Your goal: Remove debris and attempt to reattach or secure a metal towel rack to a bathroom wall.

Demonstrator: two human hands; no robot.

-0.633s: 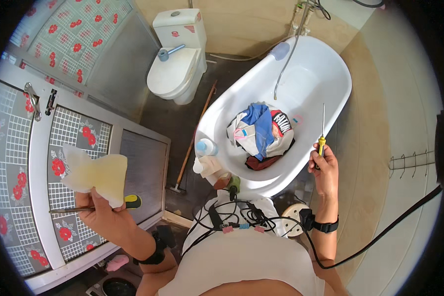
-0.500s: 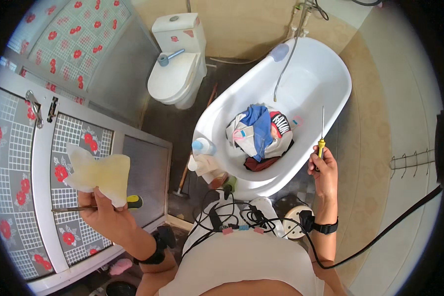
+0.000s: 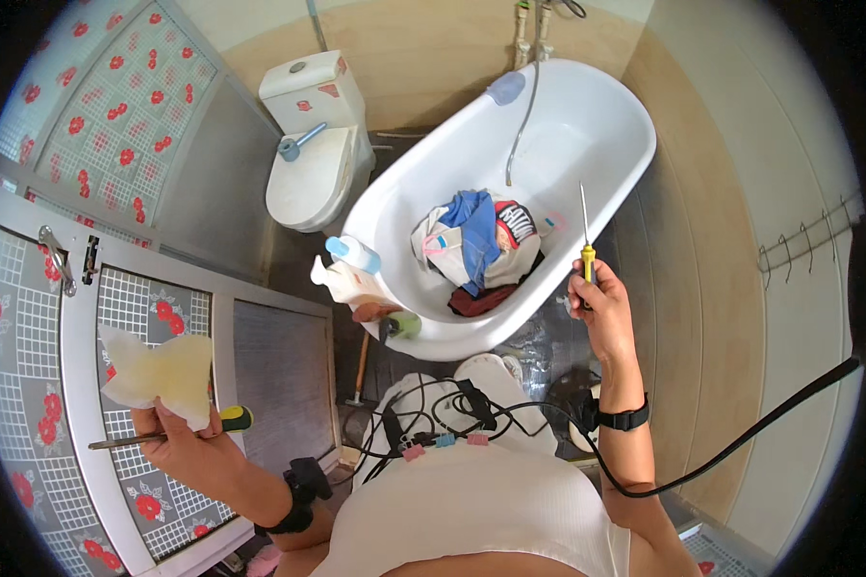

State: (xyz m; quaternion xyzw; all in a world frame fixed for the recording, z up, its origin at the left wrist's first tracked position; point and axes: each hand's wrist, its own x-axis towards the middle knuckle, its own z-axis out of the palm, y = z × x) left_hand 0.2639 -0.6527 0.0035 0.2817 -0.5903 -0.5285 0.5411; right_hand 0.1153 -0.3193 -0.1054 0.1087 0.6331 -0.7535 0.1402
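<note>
My left hand [image 3: 185,444] is closed round a screwdriver [image 3: 237,417] with a yellow and black handle, its shaft pointing left. Between the same fingers is a thin, pale yellow, irregular sheet [image 3: 159,370], which looks like a cloth or sponge. My right hand [image 3: 601,306] grips a second, slimmer screwdriver [image 3: 588,254] by its yellow and black handle, blade upward. That blade stands over the right rim of the white bathtub [image 3: 601,125] as I see it. A heap of clothes [image 3: 476,240] in blue, white and dark red lies inside the tub.
Several bottles [image 3: 354,255] stand at the tub's near left end. A toilet [image 3: 313,173] with a blue-grey handled object [image 3: 301,142] on its lid is behind. A flower-patterned door [image 3: 154,385] is close at left. Black cables [image 3: 443,409] hang before me; wall hooks [image 3: 808,240] are at right.
My view has shifted, so the tub and toilet sit further left. Both hands keep hold of their screwdrivers, and the pale sheet stays in my left hand.
</note>
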